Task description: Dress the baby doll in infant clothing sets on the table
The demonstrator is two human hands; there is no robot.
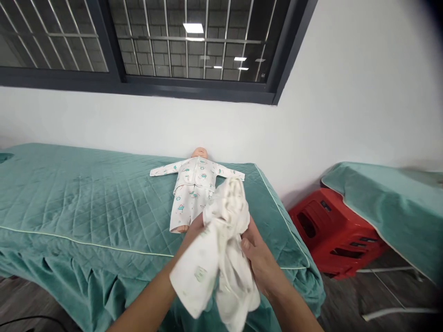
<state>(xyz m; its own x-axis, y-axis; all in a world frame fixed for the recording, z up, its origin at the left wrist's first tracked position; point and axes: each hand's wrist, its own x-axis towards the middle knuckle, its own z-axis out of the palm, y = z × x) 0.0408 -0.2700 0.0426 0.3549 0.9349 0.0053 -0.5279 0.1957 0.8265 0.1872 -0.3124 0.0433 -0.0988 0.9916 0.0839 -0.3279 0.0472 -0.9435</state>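
Note:
A bunched white baby garment (231, 207) with pale green prints is held up in front of me, its loose ends hanging down. My right hand (254, 242) grips its right side, the thumb lying over the cloth. On the other side my left hand (198, 227) holds it too, with most of its fingers hidden behind the fabric. Beyond the bundle a baby doll (200, 152) lies on its back. It wears a white printed top (197, 173) and matching trousers (187, 203), arms stretched sideways. The bundle covers part of its lower body.
Under the doll is a bed with a green quilted cover (104, 198), pushed against a white wall (311, 92). A barred window (194, 50) is above. Red plastic stools (332, 235) and another green-covered surface (387, 203) stand to the right.

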